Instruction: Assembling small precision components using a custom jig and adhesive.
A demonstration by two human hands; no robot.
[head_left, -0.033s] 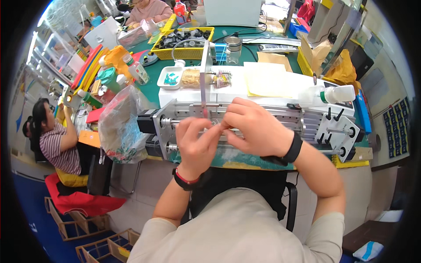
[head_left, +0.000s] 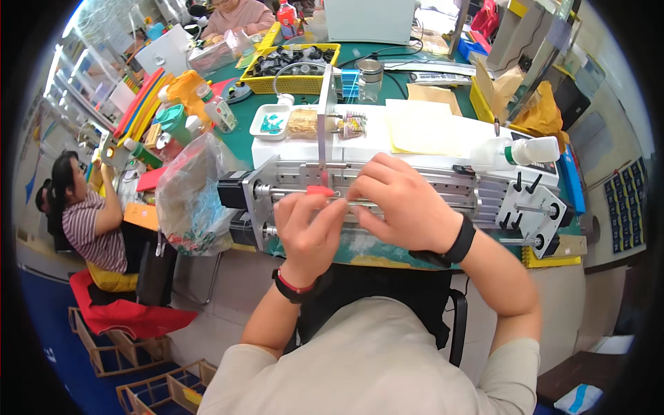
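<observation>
Both hands meet above a metal linear-rail machine (head_left: 415, 187) with threaded rods and black motors. My left hand (head_left: 304, 225) is closed in a pinch. A small red piece (head_left: 319, 190) shows at the top of its fingers; whether they hold it or it sits behind them I cannot tell. My right hand (head_left: 398, 200) is also closed, thumb and finger pinched close to the left fingertips. Whatever lies between the fingertips is too small to make out. Just beyond, an upright metal plate (head_left: 324, 117) carries a small spring-like coil part (head_left: 353, 124).
Beyond the machine are a white dish (head_left: 270, 122) of teal bits, a bundle of tan sticks (head_left: 302, 123), yellowish paper (head_left: 422, 128) and a clear bottle (head_left: 532, 149). A plastic bag (head_left: 197, 200) hangs left. Farther back stands a yellow basket (head_left: 297, 84) of black parts. Two people sit nearby.
My left fingers have shifted slightly down, and the red piece above them now shows more. The right hand stays almost in place.
</observation>
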